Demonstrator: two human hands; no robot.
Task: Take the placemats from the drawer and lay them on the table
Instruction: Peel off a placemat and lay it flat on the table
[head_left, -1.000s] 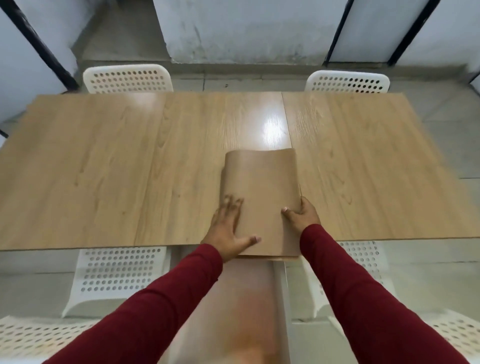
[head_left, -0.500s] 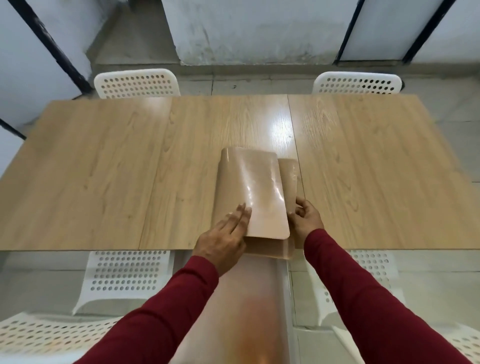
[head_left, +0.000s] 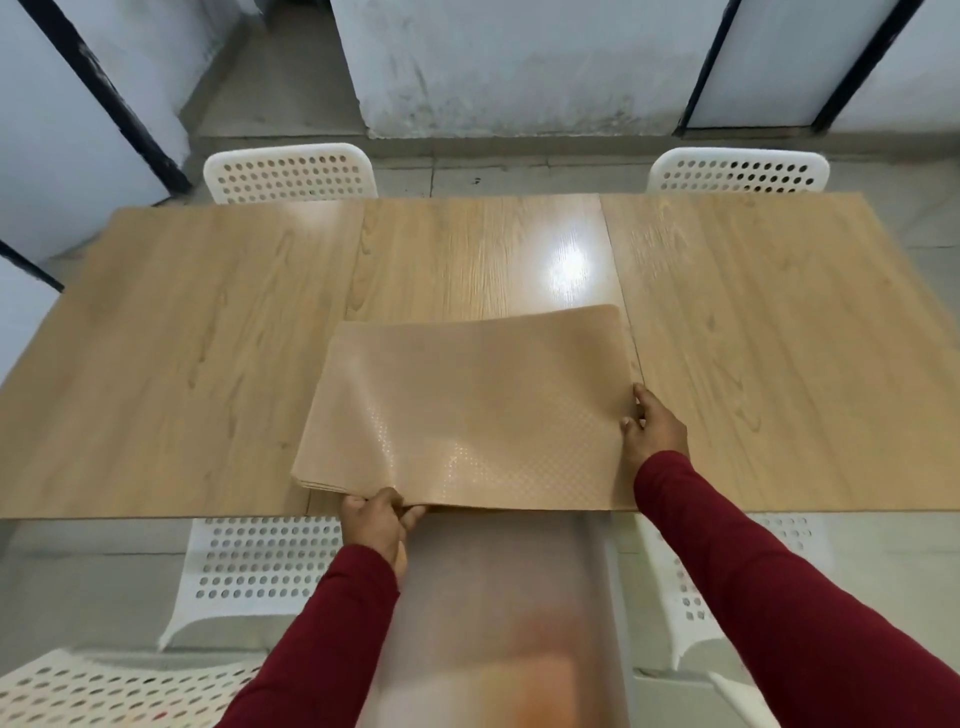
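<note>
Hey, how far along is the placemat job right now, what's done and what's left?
Done: the placemats are out of the drawer and lie as one unfolded stack at the near edge of the table. In hand: the left hand pinches the stack's near edge, and the right hand holds its right edge. Left: none is laid at a place yet; the stack still has to be separated and spread around the table.

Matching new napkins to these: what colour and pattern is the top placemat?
Tan, with a fine grid of small shiny dots; the top placemat shows in the head view.
</note>
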